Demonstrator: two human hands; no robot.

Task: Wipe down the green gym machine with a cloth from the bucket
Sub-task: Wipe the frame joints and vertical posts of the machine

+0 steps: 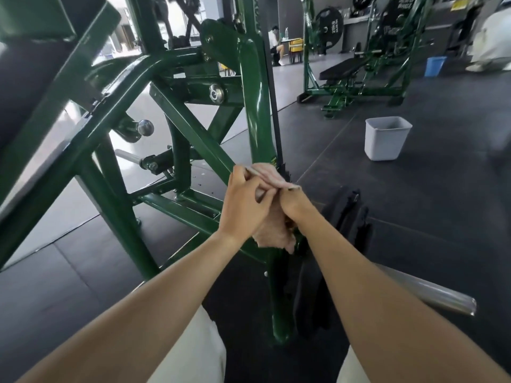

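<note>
A pale pink cloth (272, 233) is bunched between both hands in front of the green gym machine (254, 87). My left hand (243, 205) pinches the cloth's upper edge with curled fingers. Beside it and touching it, my right hand (294, 204) grips the same cloth, which hangs down below the palms over a green frame bar. The light grey bucket (385, 138) stands on the dark floor to the right, well apart from the hands.
The machine's green tubes, pivot bolts and a chrome peg (145, 127) fill the left and centre. A chrome bar (431, 295) juts out at lower right beside black straps. More green machines, a blue bin (434, 66) and a seated person are in the background.
</note>
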